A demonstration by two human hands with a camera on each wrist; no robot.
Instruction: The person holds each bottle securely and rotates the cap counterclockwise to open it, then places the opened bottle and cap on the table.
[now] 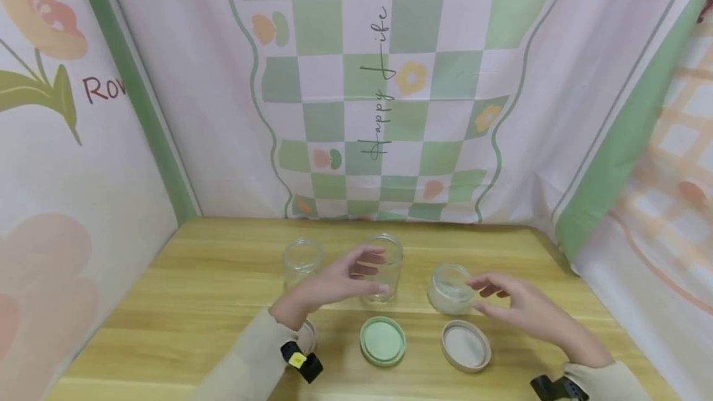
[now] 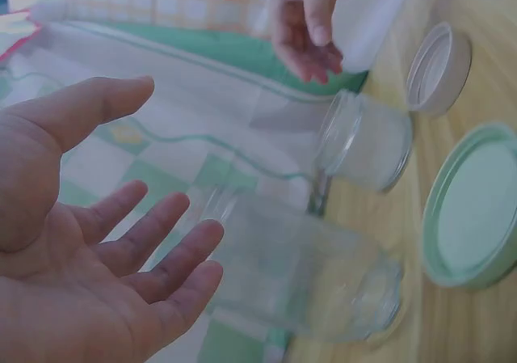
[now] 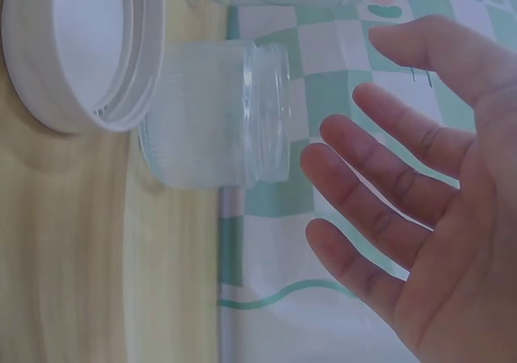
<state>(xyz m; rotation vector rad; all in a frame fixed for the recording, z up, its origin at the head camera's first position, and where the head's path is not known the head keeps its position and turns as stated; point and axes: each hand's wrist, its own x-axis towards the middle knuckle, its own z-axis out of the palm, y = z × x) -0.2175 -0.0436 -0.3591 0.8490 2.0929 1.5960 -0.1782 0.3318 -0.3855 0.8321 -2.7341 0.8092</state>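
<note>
My left hand [image 1: 346,277] hovers with fingers spread in front of the tall glass jar [image 1: 392,272], holding nothing. In the left wrist view its palm and loosely bent fingers [image 2: 174,258] show beside that jar. Over on the right, my right hand [image 1: 520,305] hangs beside the short glass jar [image 1: 447,296], thumb and fingers apart; the right wrist view shows a gap between its fingertips and the jar's rim. Another glass jar [image 1: 302,257] stands at the left, its lower part overlapped by my left forearm. All three jars are upright and uncovered.
In front of the jars, a green lid [image 1: 383,340] and a pale beige lid [image 1: 466,346] lie on the wooden table [image 1: 223,277]. Another pale lid [image 1: 307,337] is partly hidden by my left wrist. A checkered cloth [image 1: 412,79] hangs behind the table, with printed fabric on both sides.
</note>
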